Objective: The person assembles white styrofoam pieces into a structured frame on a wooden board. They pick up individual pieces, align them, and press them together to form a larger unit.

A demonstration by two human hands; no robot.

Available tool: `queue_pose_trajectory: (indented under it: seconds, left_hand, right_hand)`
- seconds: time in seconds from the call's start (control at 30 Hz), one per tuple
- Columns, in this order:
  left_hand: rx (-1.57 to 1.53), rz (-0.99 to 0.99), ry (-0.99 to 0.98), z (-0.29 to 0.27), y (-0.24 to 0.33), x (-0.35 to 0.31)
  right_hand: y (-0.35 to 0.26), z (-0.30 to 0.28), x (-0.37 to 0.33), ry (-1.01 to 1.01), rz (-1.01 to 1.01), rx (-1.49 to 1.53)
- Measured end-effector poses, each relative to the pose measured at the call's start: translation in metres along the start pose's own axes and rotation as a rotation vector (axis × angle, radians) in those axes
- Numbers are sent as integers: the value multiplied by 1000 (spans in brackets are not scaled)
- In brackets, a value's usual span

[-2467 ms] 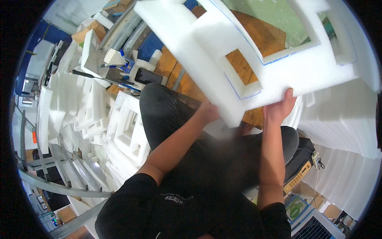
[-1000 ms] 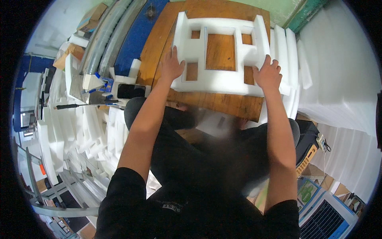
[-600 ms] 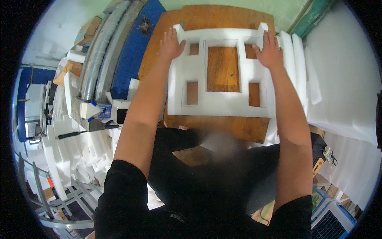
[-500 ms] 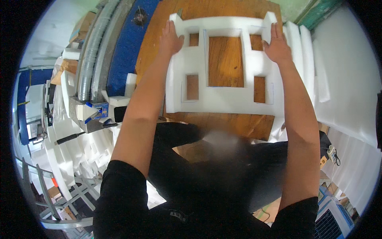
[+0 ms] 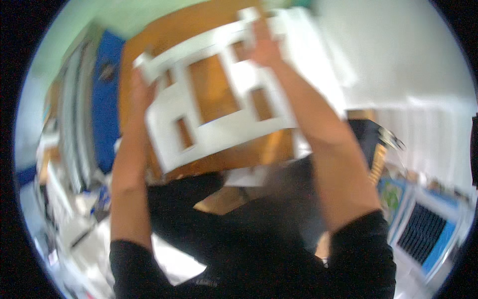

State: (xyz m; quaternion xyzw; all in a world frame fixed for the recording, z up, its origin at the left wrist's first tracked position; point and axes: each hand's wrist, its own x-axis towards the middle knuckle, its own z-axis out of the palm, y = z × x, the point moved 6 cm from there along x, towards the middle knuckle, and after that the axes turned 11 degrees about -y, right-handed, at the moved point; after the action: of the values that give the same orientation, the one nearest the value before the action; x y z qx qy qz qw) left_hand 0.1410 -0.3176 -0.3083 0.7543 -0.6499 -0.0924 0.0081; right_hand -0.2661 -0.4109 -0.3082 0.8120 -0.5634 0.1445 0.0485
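Note:
A white foam frame (image 5: 219,127) sits over the brown wooden table, tilted in the view. It has a large rectangular opening in the middle and smaller ones around it. My left hand (image 5: 142,88) grips its left side near the far corner. At the far right corner, my right hand (image 5: 265,47) holds the opposite side, fingers pointing away from me. Both hands are smeared by motion. Whether the frame touches the tabletop all round, I cannot tell.
Wood shows around the frame on the table (image 5: 169,26). More white foam pieces (image 5: 311,60) stand along its right side. Left of it are a blue panel (image 5: 107,107) and long grey rolls (image 5: 74,109). A blue and white box-shaped appliance (image 5: 423,231) stands at lower right.
The view has swung, so the table and surroundings appear shifted left and tilted. The foam frame appears turned, its right side farther from me than its left. Both hands stay on its sides.

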Motion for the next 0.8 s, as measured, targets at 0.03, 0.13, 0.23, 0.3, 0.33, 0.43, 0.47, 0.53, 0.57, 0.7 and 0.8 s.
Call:
queue_pose_trajectory:
  seconds: [0.03, 0.13, 0.23, 0.3, 0.33, 0.43, 0.47, 0.53, 0.57, 0.7, 0.8]
  left_hand:
    - [106, 119, 270, -28, 23, -20]
    - [57, 17, 271, -46, 34, -51]
    - [-168, 355, 395, -15, 74, -95]
    - [-840, 348, 52, 15, 108, -146]
    - [-913, 215, -122, 25, 145, -177]
    - [-1600, 70, -447, 83, 206, -249]
    - [-1798, 43, -549, 94, 226, -274]
    - [-2048, -115, -648, 116, 246, -298]
    - [-2100, -236, -619, 125, 251, -302]
    - [-2146, -679, -463, 182, 199, -303]
    - [-2198, -777, -321, 202, 156, -303]
  right_hand:
    - [-16, -8, -4, -47, -30, 55]
    - [-56, -44, -35, -179, -114, 454]
    - [-75, -127, -138, -360, -116, 522]
    - [-91, -148, -207, -316, -206, 765]
    - [-100, -164, -239, -320, -220, 786]
    - [-159, -197, -319, -294, -312, 724]
    - [-178, -204, -339, -221, -311, 708]
    - [-227, -183, -384, -176, -246, 654]
    - [-248, -159, -399, -194, -196, 615]
    - [-285, -194, -427, -550, -471, 813]
    - [-293, -194, -418, -660, -573, 741]
